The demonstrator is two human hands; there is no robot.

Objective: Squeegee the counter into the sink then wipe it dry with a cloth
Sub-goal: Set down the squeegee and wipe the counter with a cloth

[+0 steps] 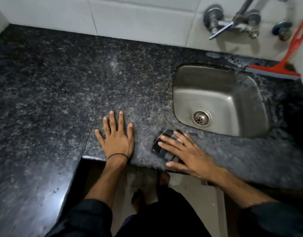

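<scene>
A dark speckled granite desk (61, 86) runs under white wall tiles. The red plastic squeegee (282, 65) leans against the wall behind the square steel sink (215, 100). In front of the sink, the right hand (185, 154) lies flat, fingers spread, on a dark striped cloth (161, 142). Left of it, the left hand (116, 137) rests open and empty.

The sink (219, 100) sits in the surface (61, 82) at right, the squeegee (280, 65) behind it against the wall, both hands flat in front.
</scene>
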